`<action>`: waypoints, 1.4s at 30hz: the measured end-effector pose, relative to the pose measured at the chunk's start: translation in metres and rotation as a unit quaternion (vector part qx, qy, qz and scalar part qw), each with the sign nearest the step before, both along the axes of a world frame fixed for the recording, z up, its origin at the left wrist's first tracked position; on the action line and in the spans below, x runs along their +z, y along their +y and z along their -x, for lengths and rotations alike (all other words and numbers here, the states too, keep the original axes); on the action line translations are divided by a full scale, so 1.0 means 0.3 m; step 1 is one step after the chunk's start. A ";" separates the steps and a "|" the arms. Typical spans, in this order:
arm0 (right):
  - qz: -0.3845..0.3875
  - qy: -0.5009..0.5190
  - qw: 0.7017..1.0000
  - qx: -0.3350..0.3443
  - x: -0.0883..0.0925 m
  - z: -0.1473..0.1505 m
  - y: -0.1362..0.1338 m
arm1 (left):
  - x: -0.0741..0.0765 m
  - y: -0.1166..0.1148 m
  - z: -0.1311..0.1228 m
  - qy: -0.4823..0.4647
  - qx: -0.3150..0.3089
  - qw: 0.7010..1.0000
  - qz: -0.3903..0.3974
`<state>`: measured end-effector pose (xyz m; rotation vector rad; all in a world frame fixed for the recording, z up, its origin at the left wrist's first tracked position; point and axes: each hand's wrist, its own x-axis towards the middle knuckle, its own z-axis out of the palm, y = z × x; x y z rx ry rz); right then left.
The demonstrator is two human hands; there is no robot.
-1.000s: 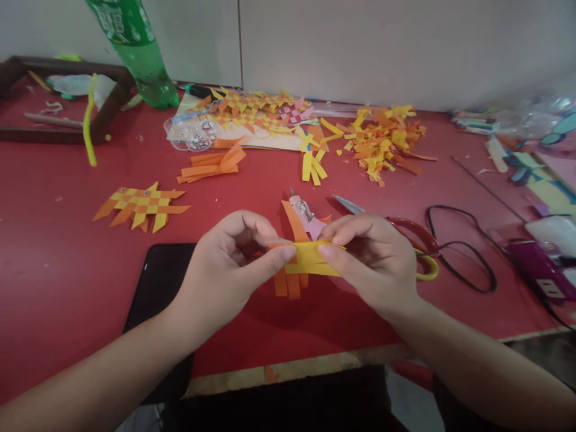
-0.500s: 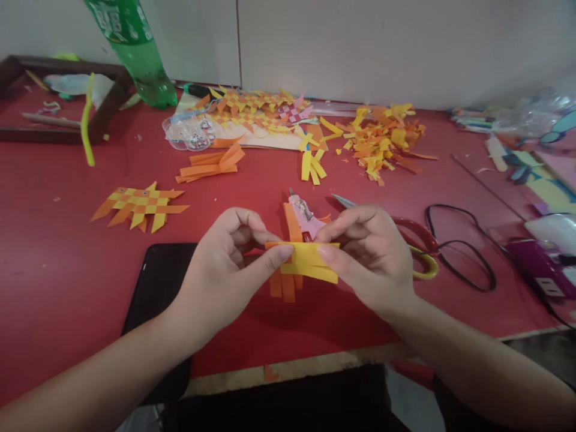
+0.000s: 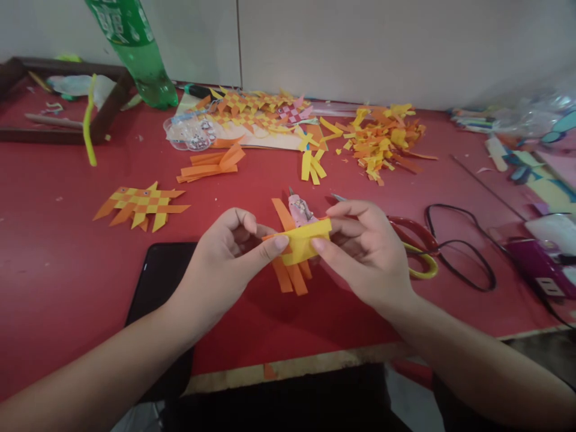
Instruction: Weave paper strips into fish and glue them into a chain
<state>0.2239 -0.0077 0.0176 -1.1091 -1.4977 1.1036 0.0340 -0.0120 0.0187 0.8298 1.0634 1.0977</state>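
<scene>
Both hands pinch one thing between them: a yellow and orange paper piece [image 3: 307,243], held above the counter [image 3: 252,336] with its flat, matte yellow band running from thumb to thumb. The left hand [image 3: 227,255] grips its left end between thumb and fingers; the right hand [image 3: 366,258] presses its thumb on the yellow face, fingers curled behind the other end. Narrow, straight-edged orange strips [image 3: 297,279] hang below the band, and another slants up beyond it.

Just beyond the held paper lies a pink object [image 3: 301,210] with a dark pointed tip, its lower part hidden. Beside the right hand are scissors with smooth looped handles, one red [image 3: 411,231], one yellow [image 3: 425,270], near a thin black cord [image 3: 479,264]. Under the left forearm sits a flat black slab [image 3: 159,270] with rounded corners; farther left, a checkered woven paper shape [image 3: 146,207] has pointed, splayed ends.

Farther out from the left hand are folded orange strips [image 3: 211,165], a clear plastic case [image 3: 189,133] and a glossy green bottle [image 3: 155,69]. Beyond the right hand spreads a loose, ragged heap of orange and yellow clippings [image 3: 382,141].
</scene>
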 end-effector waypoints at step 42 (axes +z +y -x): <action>-0.411 -0.258 0.870 0.085 0.014 -0.043 -0.005 | -0.002 -0.001 0.011 -0.087 -0.211 0.955 0.189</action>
